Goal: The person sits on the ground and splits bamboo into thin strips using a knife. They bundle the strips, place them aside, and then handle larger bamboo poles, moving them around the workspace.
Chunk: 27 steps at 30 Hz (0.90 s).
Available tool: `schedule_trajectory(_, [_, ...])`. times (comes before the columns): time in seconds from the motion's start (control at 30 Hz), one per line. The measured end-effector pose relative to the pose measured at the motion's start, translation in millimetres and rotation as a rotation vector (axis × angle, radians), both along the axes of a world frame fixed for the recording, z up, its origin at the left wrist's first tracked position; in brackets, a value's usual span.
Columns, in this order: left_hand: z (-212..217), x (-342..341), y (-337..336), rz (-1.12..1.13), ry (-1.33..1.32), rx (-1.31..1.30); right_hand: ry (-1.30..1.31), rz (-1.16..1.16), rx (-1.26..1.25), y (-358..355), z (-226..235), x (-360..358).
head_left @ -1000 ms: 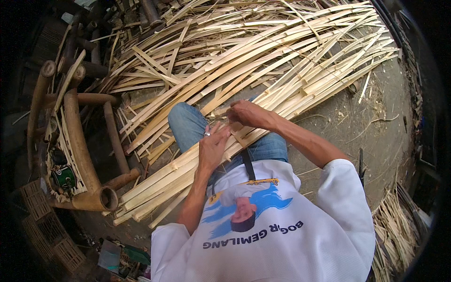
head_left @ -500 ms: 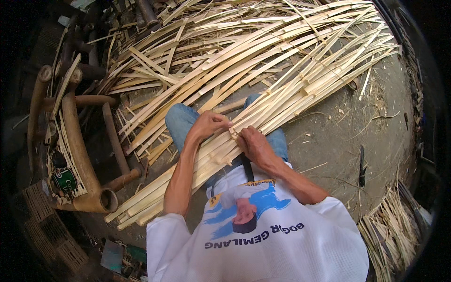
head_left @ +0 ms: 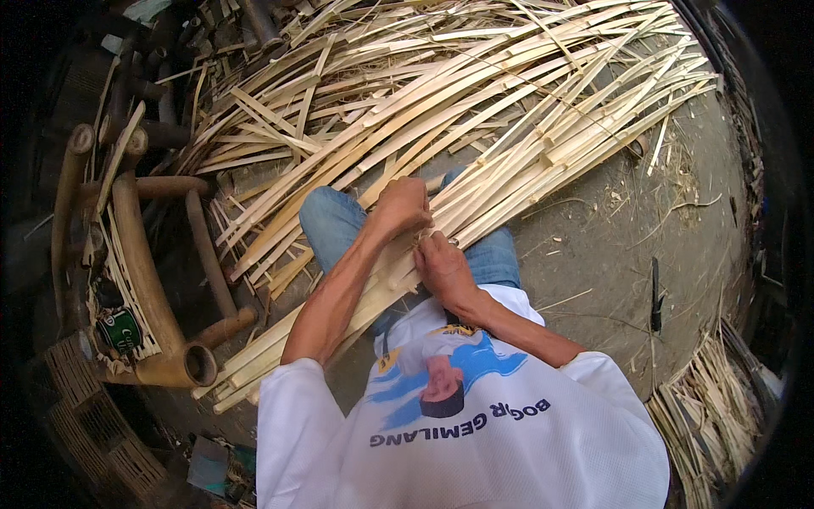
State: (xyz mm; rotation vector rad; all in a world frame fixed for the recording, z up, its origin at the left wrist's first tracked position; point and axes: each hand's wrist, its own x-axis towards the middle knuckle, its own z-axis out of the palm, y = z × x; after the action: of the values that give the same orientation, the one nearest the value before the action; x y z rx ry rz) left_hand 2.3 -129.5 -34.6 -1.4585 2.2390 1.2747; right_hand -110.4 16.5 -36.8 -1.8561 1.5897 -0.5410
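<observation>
One left hand (head_left: 404,204), one right hand (head_left: 444,265) | both curled closed, contents hidden, at one strip bundle (head_left: 487,211) | one can (head_left: 119,329)

The left hand (head_left: 404,204) partly hides the strip bundle (head_left: 487,202).

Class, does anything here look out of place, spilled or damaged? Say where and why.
Mild disorder only: some bamboo strips at upper left lie crosswise over others, unlike the roughly aligned strip bundle across the person's legs, and loose shavings litter the floor at right. Nothing looks clearly damaged.
</observation>
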Motion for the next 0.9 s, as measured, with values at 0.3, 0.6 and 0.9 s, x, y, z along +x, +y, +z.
schedule_trajectory(0.3, [14.5, 22.1, 53.9, 0.401, 0.250, -0.071, -0.201, 0.180, -0.055, -11.7, 1.5, -13.7])
schedule_trajectory(0.6, [4.8, 49.5, 77.0, 0.614, 0.706, 0.508, -0.370, -0.006, 0.186, -40.2, -2.5, -55.1])
schedule_trajectory(0.9, [-1.4, 65.2, 44.7, 0.221, 0.487, 0.391, 0.088, 0.170, 0.455, -71.8, 1.9, -30.5])
